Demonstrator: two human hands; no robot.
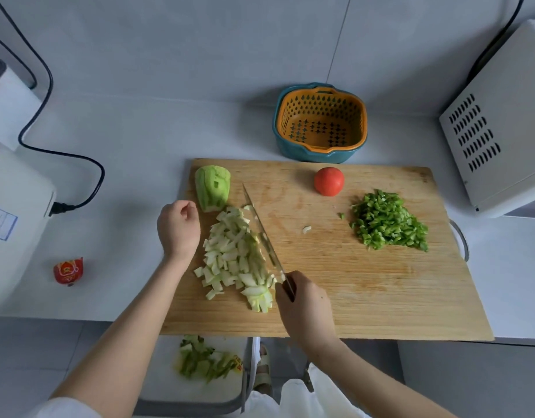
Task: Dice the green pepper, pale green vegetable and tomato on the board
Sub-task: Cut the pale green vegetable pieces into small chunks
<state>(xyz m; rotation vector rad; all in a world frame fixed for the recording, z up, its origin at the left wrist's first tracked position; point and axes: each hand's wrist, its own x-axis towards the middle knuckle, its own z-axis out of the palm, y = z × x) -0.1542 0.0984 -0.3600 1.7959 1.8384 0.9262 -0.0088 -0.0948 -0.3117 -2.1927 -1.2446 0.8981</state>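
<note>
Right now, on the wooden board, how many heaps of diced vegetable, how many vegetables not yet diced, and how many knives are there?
Diced heaps: 2, the pale green heap and the green pepper heap.
Not yet diced: 2, the pale green chunk and the tomato.
Knives: 1, the knife in the right hand.
Total: 5.

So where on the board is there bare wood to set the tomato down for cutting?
The board is bare in the middle, between the knife and the diced green pepper, below the tomato; only two stray bits lie there. The near right corner, beyond the right hand, is free. The left side is crowded: uncut chunk, pale dice, left hand.
</note>
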